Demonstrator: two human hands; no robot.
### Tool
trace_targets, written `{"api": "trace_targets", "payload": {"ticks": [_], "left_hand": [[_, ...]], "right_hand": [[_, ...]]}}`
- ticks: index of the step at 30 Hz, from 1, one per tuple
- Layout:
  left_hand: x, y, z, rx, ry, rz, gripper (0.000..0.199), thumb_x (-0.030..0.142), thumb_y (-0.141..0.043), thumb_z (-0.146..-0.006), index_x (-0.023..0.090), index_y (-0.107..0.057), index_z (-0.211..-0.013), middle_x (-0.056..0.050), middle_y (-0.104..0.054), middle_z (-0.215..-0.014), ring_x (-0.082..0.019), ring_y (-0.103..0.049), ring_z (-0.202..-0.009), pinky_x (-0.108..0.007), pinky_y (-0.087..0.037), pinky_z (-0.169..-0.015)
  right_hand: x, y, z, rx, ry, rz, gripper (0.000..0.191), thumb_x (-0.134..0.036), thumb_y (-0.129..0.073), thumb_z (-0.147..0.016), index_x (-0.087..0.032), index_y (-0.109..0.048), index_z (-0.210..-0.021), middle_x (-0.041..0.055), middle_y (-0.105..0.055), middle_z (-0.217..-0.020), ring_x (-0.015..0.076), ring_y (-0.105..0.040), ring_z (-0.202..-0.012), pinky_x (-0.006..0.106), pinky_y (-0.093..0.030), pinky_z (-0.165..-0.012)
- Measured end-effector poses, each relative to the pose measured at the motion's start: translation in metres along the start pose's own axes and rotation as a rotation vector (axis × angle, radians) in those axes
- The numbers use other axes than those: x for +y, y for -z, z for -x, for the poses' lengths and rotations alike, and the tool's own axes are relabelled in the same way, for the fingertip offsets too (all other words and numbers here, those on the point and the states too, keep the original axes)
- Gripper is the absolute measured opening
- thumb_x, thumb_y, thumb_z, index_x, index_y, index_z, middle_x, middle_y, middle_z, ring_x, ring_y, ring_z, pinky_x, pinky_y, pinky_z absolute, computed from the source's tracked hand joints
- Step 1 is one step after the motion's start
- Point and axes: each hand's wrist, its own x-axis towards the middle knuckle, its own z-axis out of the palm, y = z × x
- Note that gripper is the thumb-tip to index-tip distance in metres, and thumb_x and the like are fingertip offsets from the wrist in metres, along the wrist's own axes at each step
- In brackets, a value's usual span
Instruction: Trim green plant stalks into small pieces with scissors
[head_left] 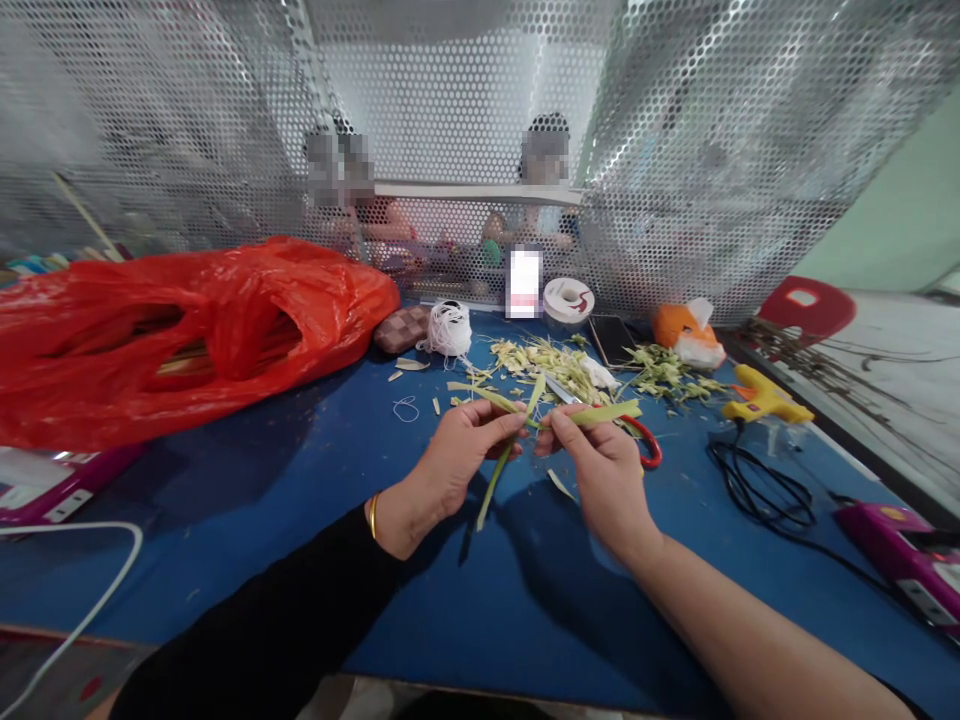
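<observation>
Before a perforated silvery screen (450, 110), above the blue table (300, 590), the left hand (457, 450) and right hand (600, 460) each pinch the green strips (537, 398) between closed thumb and fingers, just on the near side of the pale shreds (551, 362), with red-handled scissors (651, 446) beside the right hand.

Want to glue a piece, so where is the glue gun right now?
In the head view, the yellow glue gun lies on the right side of the blue table, just beyond the looped black cord and right of the green plant trimmings.
</observation>
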Motion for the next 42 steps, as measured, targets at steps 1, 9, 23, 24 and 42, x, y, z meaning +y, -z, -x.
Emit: {"api": "trace_targets", "payload": {"ticks": [1,9,23,24,42], "left_hand": [[-0.001,-0.001,0.000,0.007,-0.004,-0.007,0.021,0.026,-0.077,-0.067,0.013,-0.070,-0.082,0.001,-0.064,-0.067,-0.008,-0.055,-0.055,-0.023,-0.046,-0.059],[-0.003,-0.002,-0.002,0.051,-0.115,-0.090,0.013,0.023,-0.070,-0.072,0.015,-0.065,-0.081,0.005,-0.056,-0.060,-0.007,-0.051,-0.049,-0.021,-0.042,-0.052],[-0.007,0.000,0.001,-0.125,0.041,-0.217,0.028,0.041,-0.072,-0.072,0.015,-0.061,-0.070,0.004,-0.055,-0.059,-0.005,-0.045,-0.044,-0.019,-0.036,-0.044],[-0.007,0.000,0.002,-0.126,0.043,-0.228,0.028,0.040,-0.073,-0.071,0.015,-0.060,-0.069,0.004,-0.054,-0.058,-0.005,-0.044,-0.043,-0.019,-0.033,-0.042],[-0.009,0.002,-0.001,-0.110,0.135,-0.229,0.027,0.037,-0.077,-0.068,0.014,-0.064,-0.066,0.000,-0.064,-0.057,-0.006,-0.051,-0.045,-0.018,-0.035,-0.045]], "right_hand": [[0.000,-0.001,0.000,-0.006,-0.022,-0.009,0.022,-0.038,-0.065,-0.080,-0.018,-0.065,-0.072,0.0006,-0.063,-0.061,0.0163,-0.059,-0.060,0.031,-0.050,-0.064],[0.004,0.004,-0.014,0.224,-0.140,-0.159,0.036,-0.046,-0.079,-0.064,-0.020,-0.067,-0.086,-0.0002,-0.066,-0.079,0.0165,-0.061,-0.076,0.030,-0.048,-0.074],[0.007,0.005,-0.013,-0.032,-0.188,-0.048,0.019,-0.034,-0.076,-0.065,-0.017,-0.069,-0.059,-0.0007,-0.063,-0.058,0.0135,-0.051,-0.061,0.028,-0.041,-0.065],[0.008,0.005,-0.013,-0.021,-0.185,-0.052,0.019,-0.034,-0.077,-0.064,-0.017,-0.069,-0.058,-0.0011,-0.062,-0.056,0.0133,-0.050,-0.060,0.027,-0.040,-0.062],[0.011,0.011,-0.022,-0.051,-0.133,0.093,0.029,-0.037,-0.070,-0.069,-0.018,-0.056,-0.052,-0.0038,-0.049,-0.051,0.0122,-0.042,-0.053,0.028,-0.035,-0.055]]}}
